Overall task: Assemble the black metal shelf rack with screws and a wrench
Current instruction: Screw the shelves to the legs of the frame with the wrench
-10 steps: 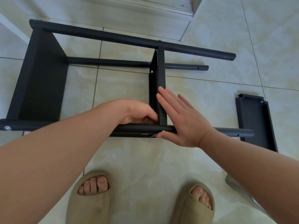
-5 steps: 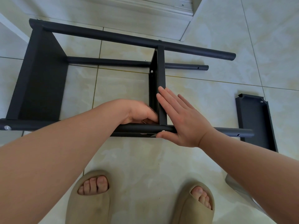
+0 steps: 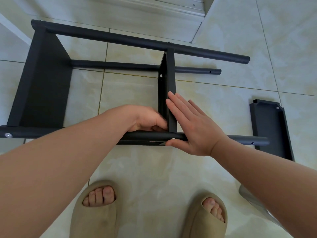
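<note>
The black metal rack lies on its side on the tiled floor, its near pole (image 3: 145,135) running left to right. A middle shelf (image 3: 170,74) stands between the near and far poles. My left hand (image 3: 147,119) is tucked into the inner corner where this shelf meets the near pole, fingers curled; whatever they hold is hidden. My right hand (image 3: 193,124) lies flat with straight fingers against the shelf's right face and the pole, the thumb below the pole beside a silver screw head (image 3: 173,138). No wrench is visible.
An end shelf (image 3: 44,83) is fixed at the rack's left, with a screw (image 3: 7,134) in the pole end. A loose black shelf panel (image 3: 269,127) lies on the floor at right. My slippered feet (image 3: 96,212) stand close below. A white door sill (image 3: 154,7) runs along the top.
</note>
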The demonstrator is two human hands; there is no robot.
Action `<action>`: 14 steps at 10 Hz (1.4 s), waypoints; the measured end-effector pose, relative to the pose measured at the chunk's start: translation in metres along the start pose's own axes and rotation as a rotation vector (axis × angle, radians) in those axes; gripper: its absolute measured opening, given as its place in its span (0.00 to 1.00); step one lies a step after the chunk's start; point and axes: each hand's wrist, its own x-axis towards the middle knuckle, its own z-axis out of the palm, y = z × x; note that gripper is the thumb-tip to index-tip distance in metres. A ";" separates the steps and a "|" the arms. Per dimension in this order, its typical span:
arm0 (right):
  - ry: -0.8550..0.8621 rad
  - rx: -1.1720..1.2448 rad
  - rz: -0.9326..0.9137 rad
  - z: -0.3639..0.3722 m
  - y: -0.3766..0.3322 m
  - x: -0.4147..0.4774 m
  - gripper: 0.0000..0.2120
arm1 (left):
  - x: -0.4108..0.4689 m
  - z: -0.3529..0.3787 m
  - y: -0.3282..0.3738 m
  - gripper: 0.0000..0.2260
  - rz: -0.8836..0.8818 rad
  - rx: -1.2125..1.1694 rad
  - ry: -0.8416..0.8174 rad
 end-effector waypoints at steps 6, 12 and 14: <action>0.002 -0.005 0.001 0.000 0.000 0.000 0.48 | 0.000 -0.003 -0.002 0.19 -0.026 -0.007 -0.074; 0.002 -0.005 0.004 0.002 0.000 0.000 0.49 | 0.005 -0.006 -0.005 0.10 -0.056 -0.005 -0.069; -0.006 -0.013 0.004 0.001 0.000 0.001 0.49 | 0.005 -0.008 -0.007 0.15 -0.014 -0.088 -0.090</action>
